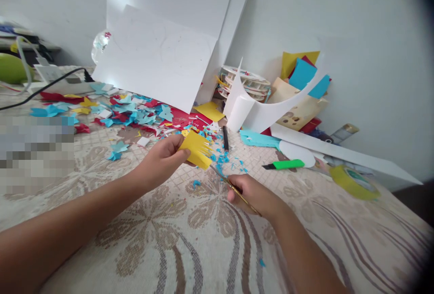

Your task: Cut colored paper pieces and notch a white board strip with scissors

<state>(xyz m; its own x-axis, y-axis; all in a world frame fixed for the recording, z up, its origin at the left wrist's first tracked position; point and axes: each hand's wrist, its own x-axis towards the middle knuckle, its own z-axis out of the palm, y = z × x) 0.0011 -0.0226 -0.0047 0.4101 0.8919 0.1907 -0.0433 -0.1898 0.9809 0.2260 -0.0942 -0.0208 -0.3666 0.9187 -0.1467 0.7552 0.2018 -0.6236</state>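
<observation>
Yellow paper (194, 150), left of the green cutter (288, 164), is pinched between thumb and fingers of the left hand (162, 161). Slits fringe one side; the stretch beside the scissors (220, 175) looks uncut to me. The right hand (254, 194) curls round their handles. Beyond the cutter, coloured sheets (303, 77) stand in or behind a spotted beige holder (286, 100); I can't tell which.
</observation>
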